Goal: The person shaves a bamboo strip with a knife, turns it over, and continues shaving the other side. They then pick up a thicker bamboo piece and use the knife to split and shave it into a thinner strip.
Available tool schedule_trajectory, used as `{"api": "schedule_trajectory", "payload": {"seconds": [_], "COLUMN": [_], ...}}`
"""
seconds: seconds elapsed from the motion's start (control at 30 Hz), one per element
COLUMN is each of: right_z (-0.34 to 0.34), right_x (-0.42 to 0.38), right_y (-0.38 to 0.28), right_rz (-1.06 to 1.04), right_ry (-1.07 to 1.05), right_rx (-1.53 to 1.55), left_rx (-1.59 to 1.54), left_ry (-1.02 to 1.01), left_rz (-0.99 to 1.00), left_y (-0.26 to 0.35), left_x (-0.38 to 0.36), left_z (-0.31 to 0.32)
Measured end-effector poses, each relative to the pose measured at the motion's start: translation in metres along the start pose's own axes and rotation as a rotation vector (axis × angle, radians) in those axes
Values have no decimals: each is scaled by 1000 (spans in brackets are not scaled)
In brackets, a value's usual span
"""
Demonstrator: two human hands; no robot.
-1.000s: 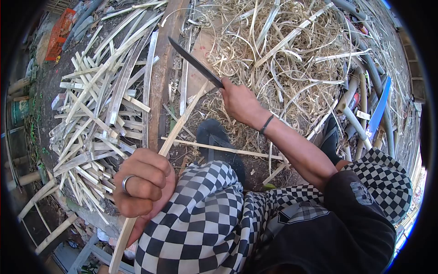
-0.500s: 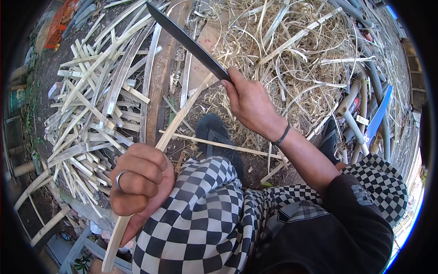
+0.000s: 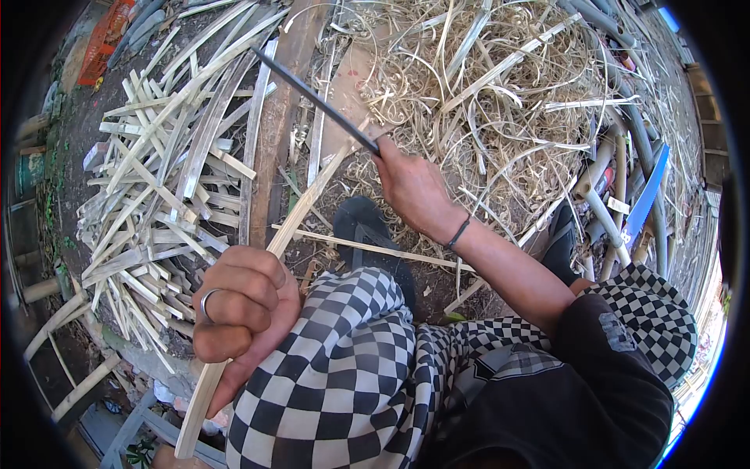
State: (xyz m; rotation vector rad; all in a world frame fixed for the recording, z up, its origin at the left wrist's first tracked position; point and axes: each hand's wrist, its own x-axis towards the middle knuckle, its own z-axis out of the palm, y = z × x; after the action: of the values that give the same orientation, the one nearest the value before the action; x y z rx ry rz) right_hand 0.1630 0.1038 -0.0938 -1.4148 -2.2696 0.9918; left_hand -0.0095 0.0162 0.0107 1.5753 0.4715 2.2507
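Head camera — the left hand [image 3: 244, 305] is clenched round a pale strip [image 3: 300, 213], slanting beside the checkered trousers [image 3: 336, 375]; the right hand [image 3: 418, 187] grips a dark-bladed knife [image 3: 316, 98] at the strip's far end — whether touching, I cannot tell; curly shavings [image 3: 500, 102] lie beyond.
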Motion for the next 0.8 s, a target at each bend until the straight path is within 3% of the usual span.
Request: {"api": "schedule_trajectory", "payload": {"seconds": [0.13,0.2,0.33,0.43,0.53,0.6,0.8], "right_z": [-5,-6,9,-1,13,18,19], "right_x": [2,-4,8,0,1,23,7], "right_y": [4,-2,11,4,2,9,4], "right_rz": [61,-91,-53,50,-133,48,-171], "right_ry": [-116,25,39,-123,21,-19,49], "right_rx": [-65,-14,-92,-56,-10,-59,-26], "left_rx": [1,30,52,1,43,53,28], "left_ry": [4,14,19,-29,-48,-18,-15], "left_rz": [17,14,21,40,39,59,22], "left_y": [-2,-1,-1,-3,-3,-2,2], "left_x": [-1,-3,-3,-5,-2,-3,-6], "left_z": [3,4,-2,-2,-2,-1,-7]}}
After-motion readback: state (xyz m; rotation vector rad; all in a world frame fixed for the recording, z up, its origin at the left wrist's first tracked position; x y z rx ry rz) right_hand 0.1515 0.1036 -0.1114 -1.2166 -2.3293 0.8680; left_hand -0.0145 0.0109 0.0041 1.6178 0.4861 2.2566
